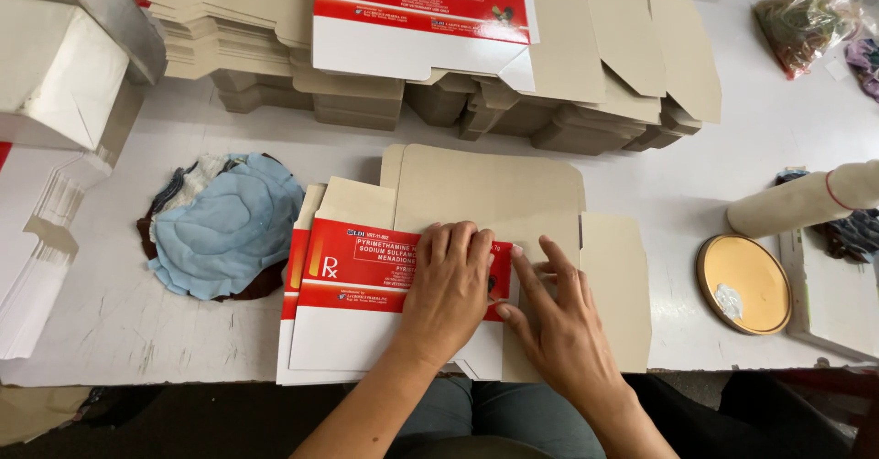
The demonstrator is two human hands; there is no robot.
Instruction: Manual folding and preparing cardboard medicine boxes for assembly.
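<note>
Nearest me, both forearms come up from the bottom edge over grey-trousered knees. My left hand (449, 280) lies palm down, fingers together and slightly curled, pressing flat on the red-and-white carton blank (366, 308); it grips nothing. My right hand (554, 317) sits just beside it, touching at the thumb side, fingers spread narrow and pointing up-left, fingertips on the fold where the printed panel meets the plain brown flap (618, 285). It is flat too, pinching nothing that I can see.

The carton blank lies at the desk's near edge, centre, printed face up: red band on top, white band below, on a short pile of like blanks. A brown unprinted blank (494, 189) lies under it, sticking out behind.

Further back, a tall stack of flat brown blanks (568, 102) runs across the desk (769, 139), with one red-and-white printed blank (421, 20) on top. Left of my hands, a wad of light blue cloth (224, 226) on darker rags. Far left, white folded cartons (55, 75) piled up. On the right there is a round yellow lid (743, 283) with a white dab on it, near a cream roll (806, 201) lying tilted. Top right corner holds a clear plastic bag (810, 15), contents unclear.
</note>
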